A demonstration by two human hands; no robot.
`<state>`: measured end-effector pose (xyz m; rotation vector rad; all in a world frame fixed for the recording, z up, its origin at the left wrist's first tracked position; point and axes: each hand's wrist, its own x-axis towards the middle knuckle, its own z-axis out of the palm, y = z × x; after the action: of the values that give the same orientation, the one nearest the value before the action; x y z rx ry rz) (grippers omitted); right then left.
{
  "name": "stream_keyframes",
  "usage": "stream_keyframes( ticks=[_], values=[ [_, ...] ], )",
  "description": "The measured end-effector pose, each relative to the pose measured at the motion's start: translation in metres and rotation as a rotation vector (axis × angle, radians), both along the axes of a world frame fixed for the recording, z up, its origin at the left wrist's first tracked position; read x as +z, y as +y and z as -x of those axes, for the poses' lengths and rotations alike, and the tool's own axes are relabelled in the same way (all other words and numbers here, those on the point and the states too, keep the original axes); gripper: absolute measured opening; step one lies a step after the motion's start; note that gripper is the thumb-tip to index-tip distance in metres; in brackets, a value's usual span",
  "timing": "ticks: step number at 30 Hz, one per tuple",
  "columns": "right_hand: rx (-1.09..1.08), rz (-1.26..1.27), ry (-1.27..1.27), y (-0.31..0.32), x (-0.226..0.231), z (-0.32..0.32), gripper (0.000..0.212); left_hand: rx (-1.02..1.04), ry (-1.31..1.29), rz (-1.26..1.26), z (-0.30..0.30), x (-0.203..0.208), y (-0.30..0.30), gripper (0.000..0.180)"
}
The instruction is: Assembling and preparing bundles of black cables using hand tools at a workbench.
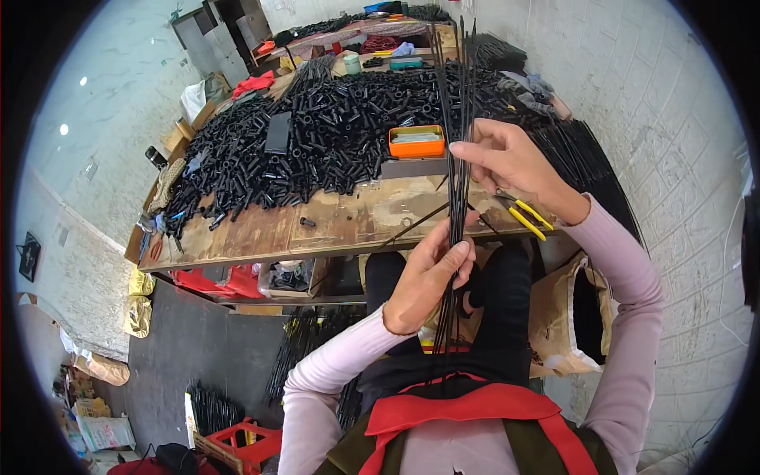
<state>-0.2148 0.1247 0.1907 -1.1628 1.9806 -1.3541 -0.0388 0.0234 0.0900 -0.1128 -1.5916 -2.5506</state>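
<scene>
A bundle of long thin black rods (459, 186) stands nearly upright in front of me, its lower ends reaching down over my lap. My left hand (434, 273) is closed around the middle of the bundle, with the thumb across its front. Higher up, my right hand (507, 162) holds the rods between its thumb, which crosses in front of them, and its curled fingers. Above that hand the upper ends fan apart slightly. Beneath my right wrist, yellow-handled pliers (529, 218) lie on the wooden table (348, 215).
A large heap of short black tubes (332, 119) covers much of the table. Near the bundle sits an orange box (416, 142); a dark flat phone-like object (278, 133) rests on the heap. More black rods (582, 158) lie at right. An open sack (558, 317) stands beside my leg.
</scene>
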Motion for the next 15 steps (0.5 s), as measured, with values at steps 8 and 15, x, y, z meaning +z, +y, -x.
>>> stream_keyframes(
  ticks=[8,15],
  values=[
    [0.066,0.216,-0.230,-0.016,-0.011,0.000,0.021,0.135,-0.039,-0.207,0.008,-0.005,-0.013,0.030],
    [-0.325,0.467,-0.045,0.016,0.021,0.025,0.017,0.146,-0.038,-0.316,0.014,-0.013,-0.037,0.023]
  ],
)
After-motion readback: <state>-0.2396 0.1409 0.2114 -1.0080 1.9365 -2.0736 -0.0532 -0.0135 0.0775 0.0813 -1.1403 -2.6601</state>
